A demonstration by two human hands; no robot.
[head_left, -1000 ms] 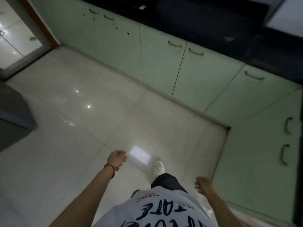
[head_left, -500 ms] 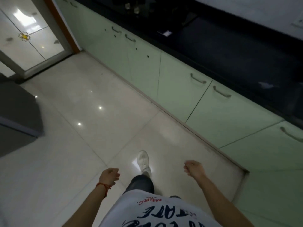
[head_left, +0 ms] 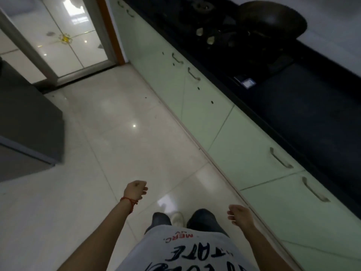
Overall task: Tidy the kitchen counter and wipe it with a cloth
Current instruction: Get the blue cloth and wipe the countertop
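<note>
The black kitchen counter [head_left: 304,114] runs along the right side above pale green cabinets [head_left: 244,153]. A dark wok [head_left: 273,18] sits on the stove [head_left: 220,34] at its far end. A small white-and-blue item [head_left: 249,83] lies on the counter near the stove. My left hand [head_left: 135,190], with a red string on the wrist, hangs over the floor, fingers loosely curled and holding nothing. My right hand [head_left: 239,214] hangs low beside the cabinets, also empty with fingers curled. No cloth is in view.
Glossy white floor tiles [head_left: 121,133] stretch ahead to a glass sliding door [head_left: 58,36] with a wooden frame. A dark grey appliance or cabinet [head_left: 27,124] stands at the left. My legs and a white shoe [head_left: 176,218] are below.
The view has swung left and forward along the counter, bringing the stove and wok into sight. Both hands stay low and empty while I step over the floor.
</note>
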